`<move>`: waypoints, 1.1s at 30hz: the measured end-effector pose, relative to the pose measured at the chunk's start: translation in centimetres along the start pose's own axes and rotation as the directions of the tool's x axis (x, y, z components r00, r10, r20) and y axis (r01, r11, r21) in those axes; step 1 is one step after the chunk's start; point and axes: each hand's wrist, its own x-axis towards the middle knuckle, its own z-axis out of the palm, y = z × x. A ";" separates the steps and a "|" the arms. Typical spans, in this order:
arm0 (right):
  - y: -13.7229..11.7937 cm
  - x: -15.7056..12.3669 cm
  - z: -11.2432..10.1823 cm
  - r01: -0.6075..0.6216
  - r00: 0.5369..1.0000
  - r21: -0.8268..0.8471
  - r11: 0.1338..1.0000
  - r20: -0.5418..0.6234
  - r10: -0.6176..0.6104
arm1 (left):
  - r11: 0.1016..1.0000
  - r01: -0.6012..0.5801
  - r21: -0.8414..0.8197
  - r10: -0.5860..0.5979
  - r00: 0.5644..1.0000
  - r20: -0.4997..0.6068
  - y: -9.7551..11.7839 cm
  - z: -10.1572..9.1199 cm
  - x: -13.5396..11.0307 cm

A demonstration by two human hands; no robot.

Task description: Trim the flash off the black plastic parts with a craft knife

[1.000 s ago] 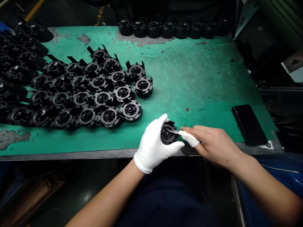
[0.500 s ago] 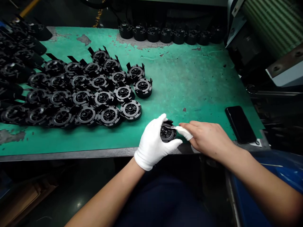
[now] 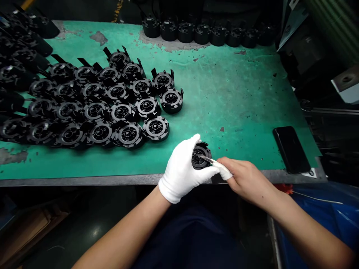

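My left hand (image 3: 182, 171), in a white glove, is closed round a round black plastic part (image 3: 200, 155) held at the front edge of the green table (image 3: 230, 93). My right hand (image 3: 246, 179) is bare except for a white wrap on the forefinger. It pinches a thin metal blade (image 3: 208, 160) whose tip rests on the face of the held part. Left of my hands, several matching black round parts (image 3: 112, 108) lie in rows on the green surface.
A black phone (image 3: 291, 148) lies near the table's right front corner. A row of black cylindrical parts (image 3: 207, 33) lines the far edge. More dark parts (image 3: 19, 56) are stacked at the far left. Machine housing (image 3: 322, 45) stands to the right.
My right hand has dropped lower and nearer the table edge, and the blade now meets the part from below right. My left hand keeps its hold. The view has shifted slightly.
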 end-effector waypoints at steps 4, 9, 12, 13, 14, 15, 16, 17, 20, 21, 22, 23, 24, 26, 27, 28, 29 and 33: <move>0.3 0.5 -0.6 0.068 0.993 -0.064 0.996 0.099 -0.061 | 1.000 0.007 -0.015 -0.007 0.999 0.044 0.2 -0.4 0.4; 0.5 0.7 -1.5 0.079 0.980 -0.082 0.994 0.188 -0.063 | 1.000 0.007 -0.004 -0.007 0.997 0.079 0.3 -0.6 0.5; 0.3 0.5 -2.1 0.018 0.992 -0.093 0.995 0.128 -0.006 | 1.000 -0.009 -0.005 0.010 0.997 0.074 0.1 -0.5 0.4; 0.2 0.5 -2.2 0.003 0.993 -0.118 0.993 0.119 0.012 | 1.000 -0.017 -0.007 0.017 0.997 0.073 0.0 -0.5 0.4; 0.1 0.4 -2.4 -0.007 0.992 -0.148 0.989 0.120 0.025 | 1.000 -0.023 -0.008 0.023 0.997 0.072 -0.1 -0.4 0.3; 0.0 0.4 -2.5 -0.009 0.991 -0.180 0.984 0.127 0.032 | 1.000 -0.025 -0.007 0.026 0.997 0.072 -0.2 -0.4 0.3; -0.1 0.5 -2.6 -0.004 0.990 -0.210 0.978 0.138 0.034 | 1.000 -0.025 -0.004 0.025 0.997 0.071 -0.2 -0.4 0.3; -0.2 0.5 -2.7 0.004 0.988 -0.236 0.972 0.148 0.032 | 1.000 -0.024 -0.003 0.024 0.997 0.070 -0.2 -0.3 0.3; -0.5 0.8 -3.1 0.034 0.986 -0.307 0.951 0.168 0.019 | 0.999 -0.031 -0.013 0.032 0.997 0.072 -0.2 -0.3 0.4; -0.6 0.8 -3.2 0.046 0.982 -0.327 0.944 0.190 0.017 | 0.999 -0.037 -0.016 0.038 0.997 0.072 -0.2 -0.4 0.4; -0.7 0.8 -3.4 0.057 0.976 -0.341 0.938 0.217 0.019 | 0.999 -0.041 -0.018 0.042 0.996 0.074 -0.2 -0.4 0.4; -0.8 0.7 -3.5 0.066 0.969 -0.350 0.934 0.245 0.023 | 0.999 -0.043 -0.018 0.044 0.996 0.073 -0.2 -0.4 0.4; -0.8 0.6 -3.6 0.071 0.964 -0.351 0.934 0.264 0.026 | 0.999 -0.042 -0.018 0.043 0.996 0.074 -0.2 -0.4 0.4; -0.5 0.3 -3.9 0.066 0.971 -0.318 0.946 0.240 0.013 | 0.999 -0.041 -0.022 0.042 0.996 0.075 -0.3 -0.4 0.4; -0.3 0.0 -4.1 0.058 0.982 -0.293 0.954 0.190 -0.002 | 0.999 -0.044 -0.028 0.046 0.996 0.075 -0.3 -0.4 0.4; 0.1 -0.1 -4.2 0.055 0.991 -0.273 0.961 0.129 -0.020 | 0.998 -0.050 -0.036 0.053 0.996 0.077 -0.4 -0.4 0.4; 0.4 -0.3 -4.3 0.054 0.997 -0.263 0.963 0.071 -0.037 | 0.997 -0.058 -0.044 0.061 0.995 0.078 -0.4 -0.4 0.4; 1.7 -0.1 -4.6 0.053 0.999 -0.323 0.945 0.013 -0.051 | 0.997 -0.069 -0.045 0.072 0.995 0.071 -0.5 -0.5 0.4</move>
